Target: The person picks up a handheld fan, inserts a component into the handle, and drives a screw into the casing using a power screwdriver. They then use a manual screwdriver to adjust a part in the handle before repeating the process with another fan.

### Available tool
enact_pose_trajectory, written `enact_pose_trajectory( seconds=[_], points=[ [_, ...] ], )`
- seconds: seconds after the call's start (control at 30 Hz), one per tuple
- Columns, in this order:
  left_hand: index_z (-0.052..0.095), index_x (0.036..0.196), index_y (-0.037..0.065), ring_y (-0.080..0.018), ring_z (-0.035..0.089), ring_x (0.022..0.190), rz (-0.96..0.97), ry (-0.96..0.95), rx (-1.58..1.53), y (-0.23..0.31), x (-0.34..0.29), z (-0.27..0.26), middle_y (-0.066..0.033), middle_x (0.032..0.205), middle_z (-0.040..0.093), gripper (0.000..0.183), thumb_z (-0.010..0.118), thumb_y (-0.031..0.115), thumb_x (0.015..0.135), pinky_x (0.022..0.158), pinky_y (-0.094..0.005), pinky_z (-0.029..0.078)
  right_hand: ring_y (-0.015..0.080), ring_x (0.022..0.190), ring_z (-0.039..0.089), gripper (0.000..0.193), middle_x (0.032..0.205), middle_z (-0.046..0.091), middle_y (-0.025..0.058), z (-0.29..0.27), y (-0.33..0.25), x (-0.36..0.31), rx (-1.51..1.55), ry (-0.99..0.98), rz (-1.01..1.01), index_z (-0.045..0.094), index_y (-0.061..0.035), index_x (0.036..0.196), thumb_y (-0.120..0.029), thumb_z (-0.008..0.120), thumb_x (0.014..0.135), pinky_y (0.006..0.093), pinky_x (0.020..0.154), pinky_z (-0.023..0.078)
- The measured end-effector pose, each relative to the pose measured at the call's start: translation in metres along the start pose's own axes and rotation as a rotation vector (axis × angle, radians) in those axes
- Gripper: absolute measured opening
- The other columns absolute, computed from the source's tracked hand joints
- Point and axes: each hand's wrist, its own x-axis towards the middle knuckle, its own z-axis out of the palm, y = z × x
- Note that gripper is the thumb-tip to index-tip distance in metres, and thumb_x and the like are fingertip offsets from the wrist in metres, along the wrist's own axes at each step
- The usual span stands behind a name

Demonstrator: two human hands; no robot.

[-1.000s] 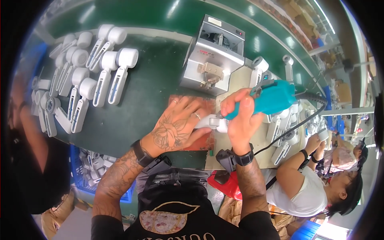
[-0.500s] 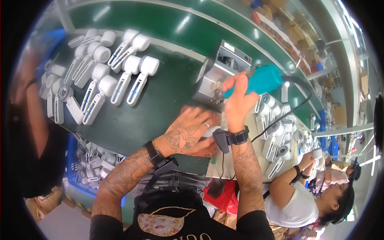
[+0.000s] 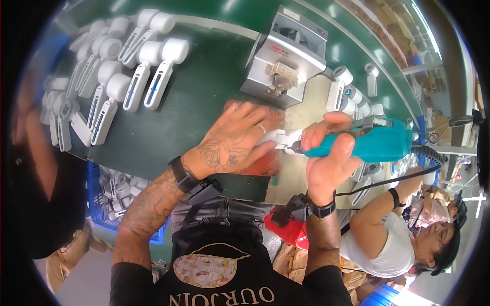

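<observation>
A grey machine (image 3: 288,57) stands beyond the teal power tool (image 3: 375,147).

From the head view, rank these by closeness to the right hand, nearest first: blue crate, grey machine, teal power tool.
1. Teal power tool: in the right hand.
2. Grey machine: ahead and to the left, on the bench.
3. Blue crate: far left, past the bench's near edge.

Factory workshop, green workbench (image 3: 163,137), power tool (image 3: 383,141), grey machine (image 3: 287,58)

Wht part (image 3: 278,138) partly hidden under L hand (image 3: 229,136)
</observation>
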Motion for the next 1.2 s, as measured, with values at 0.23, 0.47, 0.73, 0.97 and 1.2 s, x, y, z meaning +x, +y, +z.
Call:
enact_pose_trajectory(
  seconds=[0.23, 0.47, 0.73, 0.97, 1.2],
  points=[
    [0.064, 0.116, 0.004, -0.0314, 0.053, 0.103, -0.011, -0.028, -0.009, 0.003, -0.001, 0.003, -0.0114, 0.118, 0.058, 0.035, 0.068, 0.026, 0.09, 0.088, -0.046, 0.042, 0.0204, 0.059, 0.053, 0.061, 0.069, 0.053, 0.0088, -0.004, 0.01, -0.005, 0.05, 0.021, 0.023, 0.052, 0.0036, 0.11, -0.055, 0.063, 0.097, 0.0346, 0.057, 0.045],
    [0.064, 0.114, 0.004, -0.0311, 0.053, 0.103, -0.027, -0.045, -0.02, 0.004, 0.001, 0.002, -0.0116, 0.119, 0.059, 0.033, 0.068, 0.025, 0.09, 0.089, -0.0454, 0.042, 0.0199, 0.058, 0.051, 0.064, 0.068, 0.052, 0.0079, -0.006, 0.003, -0.005, 0.054, 0.021, 0.049, 0.051, 0.0027, 0.108, -0.059, 0.063, 0.095, 0.0356, 0.056, 0.044],
    [0.068, 0.115, 0.006, -0.0323, 0.053, 0.107, -0.093, -0.072, -0.041, 0.003, 0.003, 0.008, -0.0085, 0.118, 0.06, 0.032, 0.07, 0.025, 0.089, 0.097, -0.0492, 0.04, 0.0202, 0.057, 0.051, 0.054, 0.066, 0.051, 0.0081, -0.006, 0.015, -0.003, 0.092, -0.029, 0.073, 0.05, -0.0009, 0.101, -0.052, 0.064, 0.096, 0.0358, 0.055, 0.044],
    [0.063, 0.123, 0.006, -0.0313, 0.054, 0.106, -0.037, -0.075, 0.049, 0.004, 0.011, -0.009, -0.0108, 0.121, 0.059, 0.042, 0.07, 0.025, 0.087, 0.091, -0.0464, 0.043, 0.0222, 0.063, 0.054, 0.037, 0.071, 0.053, 0.0098, 0.004, 0.015, 0.0, 0.172, -0.063, 0.057, 0.052, -0.0029, 0.098, -0.037, 0.067, 0.096, 0.0373, 0.059, 0.046],
    [0.064, 0.109, 0.012, -0.027, 0.06, 0.113, 0.171, 0.077, -0.025, 0.019, -0.004, -0.007, -0.0058, 0.112, 0.063, 0.043, 0.079, 0.023, 0.07, 0.09, -0.0432, 0.05, 0.015, 0.061, 0.046, 0.046, 0.07, 0.047, 0.0024, -0.009, 0.002, -0.028, 0.379, 0.143, 0.164, 0.054, -0.0038, 0.109, -0.049, 0.057, 0.102, 0.0307, 0.058, 0.04]
  ],
)
